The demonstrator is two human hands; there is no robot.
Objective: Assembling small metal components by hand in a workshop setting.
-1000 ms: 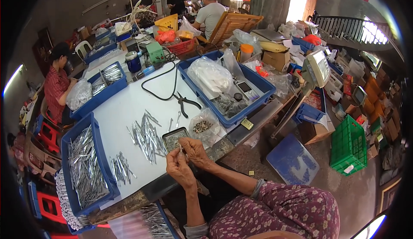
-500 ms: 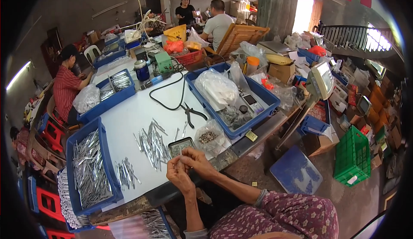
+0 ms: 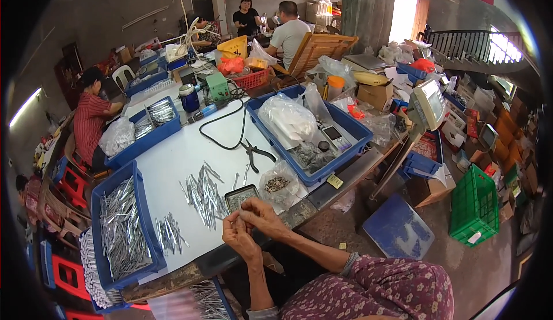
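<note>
Small dark-rimmed tray (image 3: 239,190) of fine metal bits sits on the white tabletop (image 3: 167,173), just on the far side of the person's joined fingertips. The right hand (image 3: 264,215) is nearer to it, overlapping its near edge in this view; the left hand (image 3: 239,238) lies to the left and closer to the body. Fingertips of both hands meet in a pinch (whatever may be between them is hidden, so I cannot tell if anything is clamped). Left of the tray, the loose silvery rods (image 3: 204,196) mostly run long-axis from far left to near right, apart from both hands.
</note>
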